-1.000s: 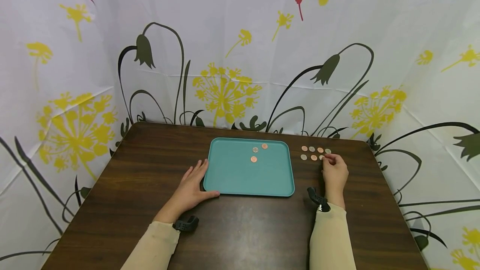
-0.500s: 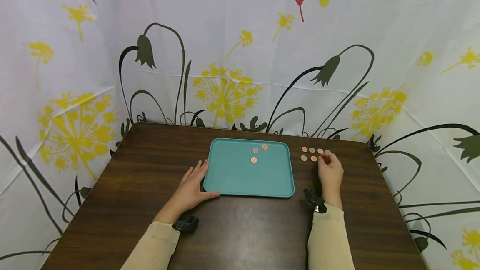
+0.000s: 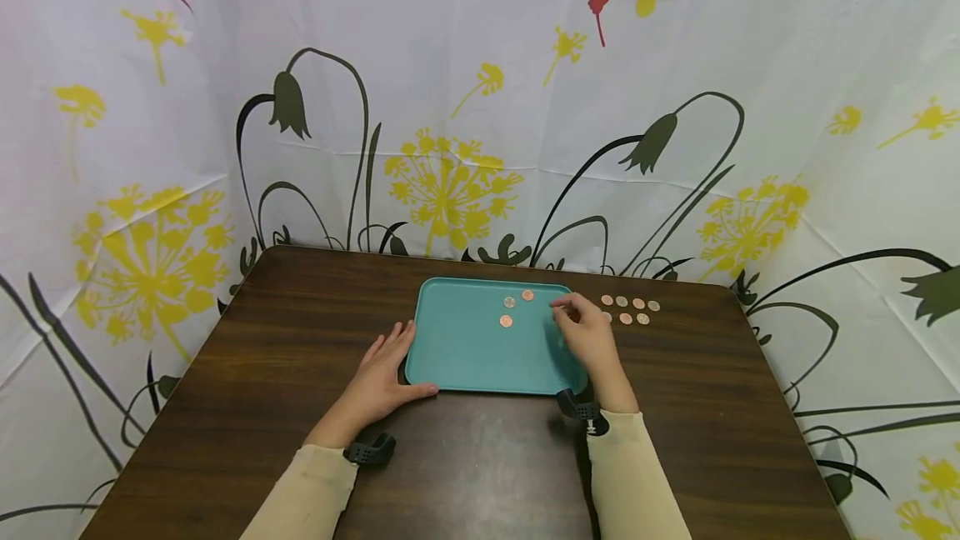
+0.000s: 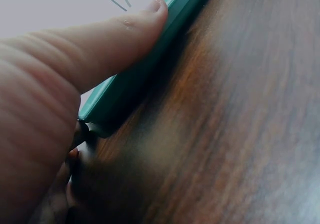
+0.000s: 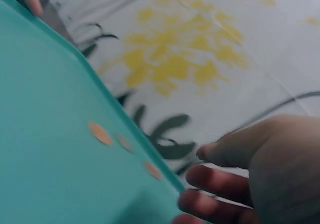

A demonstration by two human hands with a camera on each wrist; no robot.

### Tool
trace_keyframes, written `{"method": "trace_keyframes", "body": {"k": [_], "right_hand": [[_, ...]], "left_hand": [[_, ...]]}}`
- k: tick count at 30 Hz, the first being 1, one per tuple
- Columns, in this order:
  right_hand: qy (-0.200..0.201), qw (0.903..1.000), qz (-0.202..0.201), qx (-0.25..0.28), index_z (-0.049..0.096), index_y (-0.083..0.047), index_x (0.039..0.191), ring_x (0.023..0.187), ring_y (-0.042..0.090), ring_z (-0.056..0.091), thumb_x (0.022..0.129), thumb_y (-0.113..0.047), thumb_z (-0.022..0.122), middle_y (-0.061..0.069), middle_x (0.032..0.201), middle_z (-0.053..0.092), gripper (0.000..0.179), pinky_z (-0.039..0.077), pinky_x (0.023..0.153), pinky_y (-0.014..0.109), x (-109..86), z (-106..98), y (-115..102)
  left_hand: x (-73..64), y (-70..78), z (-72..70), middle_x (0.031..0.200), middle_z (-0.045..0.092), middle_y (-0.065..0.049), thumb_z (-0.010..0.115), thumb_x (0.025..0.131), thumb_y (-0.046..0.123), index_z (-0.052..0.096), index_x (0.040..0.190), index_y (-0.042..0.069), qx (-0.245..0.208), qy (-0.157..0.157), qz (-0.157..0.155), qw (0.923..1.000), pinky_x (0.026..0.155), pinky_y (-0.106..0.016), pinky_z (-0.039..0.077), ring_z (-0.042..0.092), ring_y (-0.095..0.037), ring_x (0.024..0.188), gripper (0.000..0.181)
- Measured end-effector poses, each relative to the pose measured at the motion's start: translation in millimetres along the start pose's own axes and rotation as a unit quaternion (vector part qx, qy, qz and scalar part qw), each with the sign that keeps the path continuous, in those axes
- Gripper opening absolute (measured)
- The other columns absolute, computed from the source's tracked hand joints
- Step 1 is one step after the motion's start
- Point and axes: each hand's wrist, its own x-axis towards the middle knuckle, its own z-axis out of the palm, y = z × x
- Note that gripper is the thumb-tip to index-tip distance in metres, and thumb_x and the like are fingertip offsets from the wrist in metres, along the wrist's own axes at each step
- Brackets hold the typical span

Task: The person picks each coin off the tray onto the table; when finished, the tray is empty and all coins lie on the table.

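Note:
A teal tray lies on the dark wooden table. Toward its back right are a silver coin and two copper coins. My left hand is spread at the tray's front left corner, fingers along the left side. In the left wrist view its thumb lies against the tray's edge. Over the tray's right end, my right hand holds thumb and forefinger together in a pinch; the coin there is hidden by the fingertips. The right wrist view shows the fingertips above the rim.
Right of the tray, copper and silver coins lie in two rows, one partly behind my right hand. A white cloth with printed flowers hangs behind the table. Each wrist wears a black band.
My right hand has come left from the rows of coins to over the tray's right end, uncovering coins it had hidden. My left hand stays at the tray's corner.

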Motion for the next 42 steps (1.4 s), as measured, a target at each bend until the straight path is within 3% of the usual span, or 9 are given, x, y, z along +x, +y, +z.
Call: {"method": "trace_keyframes", "body": {"k": [4,7,12,17,22,28,33,38,42], "right_hand": [[-0.094,0.9952,0.006,0.029,0.078,-0.015,0.128,0.058,0.022,0.060,0.110,-0.020,0.066,0.012,0.081,0.067,0.022,0.052,0.052,0.034,-4.7,25.6,-5.4],[-0.121,0.9924,0.012,0.018,0.078,-0.021,0.130,0.057,0.019,0.057,0.110,-0.022,0.066,0.005,0.077,0.062,0.023,0.051,0.050,0.033,-7.3,41.0,-2.5],[-0.099,0.9948,-0.007,-0.023,0.080,-0.026,0.129,0.058,0.015,0.050,0.109,-0.023,0.069,-0.001,0.073,0.056,0.023,0.044,0.054,0.029,-7.7,53.0,1.7],[-0.105,0.9895,-0.046,-0.087,0.082,-0.026,0.126,0.063,0.013,0.043,0.106,-0.024,0.074,-0.004,0.069,0.052,0.022,0.035,0.061,0.029,-6.8,53.7,0.9],[-0.110,0.9885,-0.046,-0.093,0.080,-0.023,0.115,0.063,0.012,0.047,0.102,-0.022,0.080,-0.004,0.072,0.057,0.013,0.039,0.061,0.028,-6.8,54.3,-0.7],[-0.098,0.9875,-0.056,-0.111,0.082,-0.024,0.124,0.067,0.013,0.051,0.102,-0.025,0.080,-0.002,0.078,0.060,0.022,0.041,0.063,0.029,-7.3,55.9,-1.3],[-0.094,0.9824,-0.061,-0.150,0.083,-0.024,0.120,0.069,0.016,0.051,0.102,-0.033,0.080,0.000,0.083,0.059,0.020,0.041,0.064,0.032,-9.2,58.0,-7.4],[-0.113,0.9822,-0.042,-0.144,0.079,-0.019,0.110,0.073,0.017,0.052,0.100,-0.026,0.083,0.001,0.086,0.059,0.013,0.042,0.068,0.033,-10.3,56.1,-10.7],[-0.141,0.9840,-0.018,-0.107,0.074,-0.016,0.102,0.081,0.016,0.054,0.097,-0.024,0.085,0.001,0.092,0.061,0.014,0.044,0.074,0.033,-6.9,51.8,-5.5]], "left_hand": [[-0.8,-1.1,0.8,0.184,0.016,-0.014,0.087,0.089,0.059,0.016,0.176,0.008,-0.002,-0.001,-0.001,1.0000,0.138,-0.061,0.002,0.010,-0.035,0.172,0.123],[-0.9,-1.5,1.0,0.184,0.016,-0.013,0.087,0.089,0.059,0.016,0.176,0.009,-0.002,-0.002,-0.001,1.0000,0.138,-0.061,0.002,0.010,-0.035,0.172,0.123],[-1.4,-1.7,-1.2,0.184,0.017,-0.013,0.088,0.089,0.057,0.017,0.176,0.008,-0.008,0.001,0.003,1.0000,0.138,-0.061,0.002,0.010,-0.036,0.172,0.122],[-0.5,-0.6,-2.5,0.183,0.017,-0.014,0.088,0.089,0.056,0.018,0.176,0.008,-0.008,0.004,0.004,1.0000,0.138,-0.061,0.002,0.010,-0.036,0.172,0.122],[-0.2,-1.8,-0.8,0.183,0.017,-0.014,0.088,0.089,0.055,0.018,0.176,0.008,-0.002,0.004,0.005,1.0000,0.138,-0.061,0.003,0.010,-0.036,0.172,0.121],[0.0,-1.0,0.2,0.183,0.018,-0.014,0.089,0.089,0.054,0.019,0.176,0.007,-0.001,0.006,0.005,1.0000,0.138,-0.062,0.003,0.011,-0.036,0.172,0.121],[-0.7,0.9,-0.7,0.183,0.018,-0.014,0.089,0.089,0.055,0.018,0.176,0.007,-0.003,0.004,0.004,1.0000,0.138,-0.061,0.003,0.011,-0.036,0.172,0.121],[-1.5,1.2,-0.9,0.183,0.017,-0.014,0.088,0.090,0.054,0.018,0.176,0.008,-0.005,0.003,0.003,1.0000,0.138,-0.061,0.003,0.010,-0.036,0.172,0.120],[-1.4,0.4,-0.2,0.183,0.017,-0.013,0.088,0.090,0.054,0.017,0.176,0.008,-0.004,0.004,0.003,1.0000,0.138,-0.061,0.003,0.011,-0.036,0.172,0.121]]}}
